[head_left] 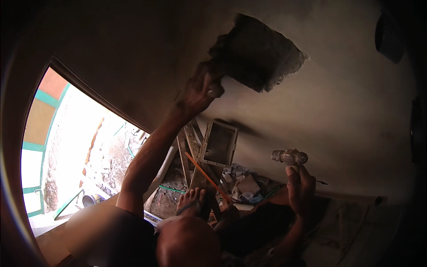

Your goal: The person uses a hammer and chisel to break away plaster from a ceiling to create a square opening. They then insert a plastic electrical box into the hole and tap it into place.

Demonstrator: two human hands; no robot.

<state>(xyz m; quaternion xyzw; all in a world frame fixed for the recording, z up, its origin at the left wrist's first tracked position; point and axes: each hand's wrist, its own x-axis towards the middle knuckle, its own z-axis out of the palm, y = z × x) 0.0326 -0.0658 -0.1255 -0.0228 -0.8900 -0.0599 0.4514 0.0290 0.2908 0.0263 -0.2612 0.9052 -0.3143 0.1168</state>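
Where the grey wall (347,93) is opening: a ragged, roughly rectangular hole (262,53) is sitting high ahead of the person.
Left hand (199,92): it is resting at the hole's lower left corner with fingers bent, perhaps for bracing; shadow is hiding whether they are pinching anything.
Right hand (301,191): its fingers are wrapping a ball-peen hammer (290,157) just beneath the head, a grip probably favouring control over force.
Box frame (233,147): it is standing tilted beside wooden planks (182,153) below the hole, seemingly propped within reach.
Edges: the hole's right side is showing jagged, broken plaster; its lower side is running straighter.
Open room: wall surface alone is showing between hammer and hole, whereas a knee (189,242), a bare foot (191,202) and rubble (231,175) are crowding the space below.
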